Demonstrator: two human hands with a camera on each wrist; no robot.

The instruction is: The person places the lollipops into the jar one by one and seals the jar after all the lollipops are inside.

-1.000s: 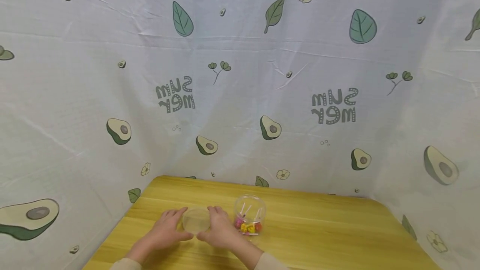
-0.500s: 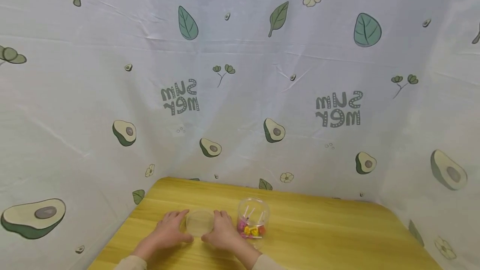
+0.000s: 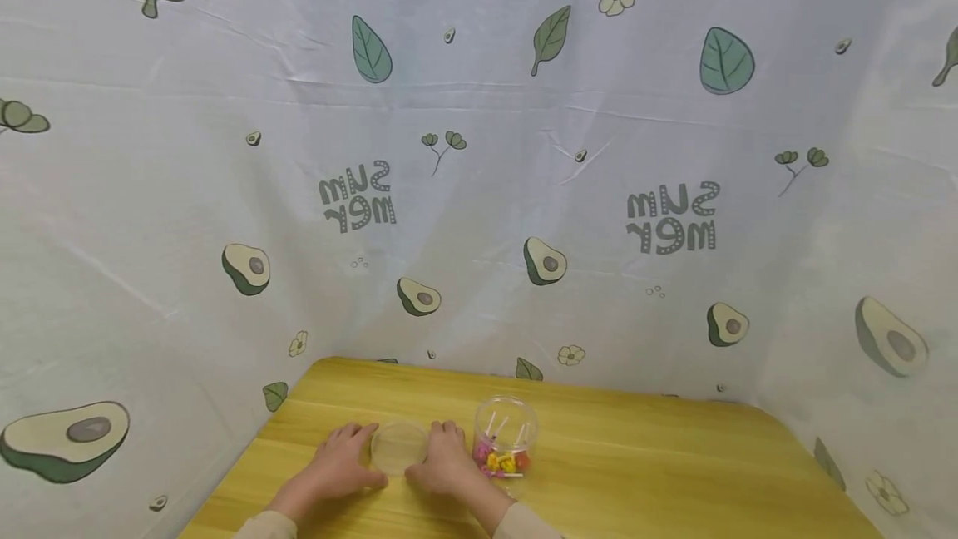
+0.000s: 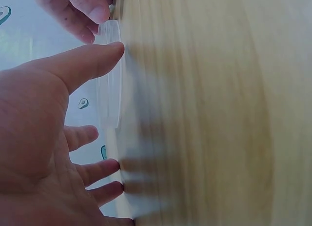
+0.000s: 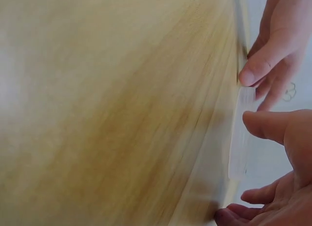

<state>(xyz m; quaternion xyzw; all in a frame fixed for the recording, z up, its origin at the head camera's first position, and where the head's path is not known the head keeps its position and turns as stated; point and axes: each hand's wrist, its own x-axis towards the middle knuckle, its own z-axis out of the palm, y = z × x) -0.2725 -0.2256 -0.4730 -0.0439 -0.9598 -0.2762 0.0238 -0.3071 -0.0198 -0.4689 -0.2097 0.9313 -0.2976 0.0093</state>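
Observation:
A clear, shallow round lid (image 3: 399,447) lies flat on the wooden table, between my two hands in the head view. My left hand (image 3: 340,466) is at its left side, fingers spread and thumb towards the near edge; in the left wrist view the lid (image 4: 113,84) shows edge-on past the thumb. At the right side is my right hand (image 3: 449,466), its fingers also apart in the right wrist view, where the lid (image 5: 239,138) stands out beside the thumb. Whether the fingertips touch the rim I cannot tell. Neither hand's fingers curl round anything.
Just right of my right hand stands a clear open plastic tub (image 3: 506,407) holding several colourful lollipops (image 3: 501,462) with white sticks. The yellow wooden table (image 3: 636,464) ends at a white curtain (image 3: 479,231) printed with avocados and leaves, behind and at both sides.
The thumbs have moved slightly apart at the lid's near edge, and the lid looks clearer now than a second ago. The whole view has shifted a little. The tub stays in place.

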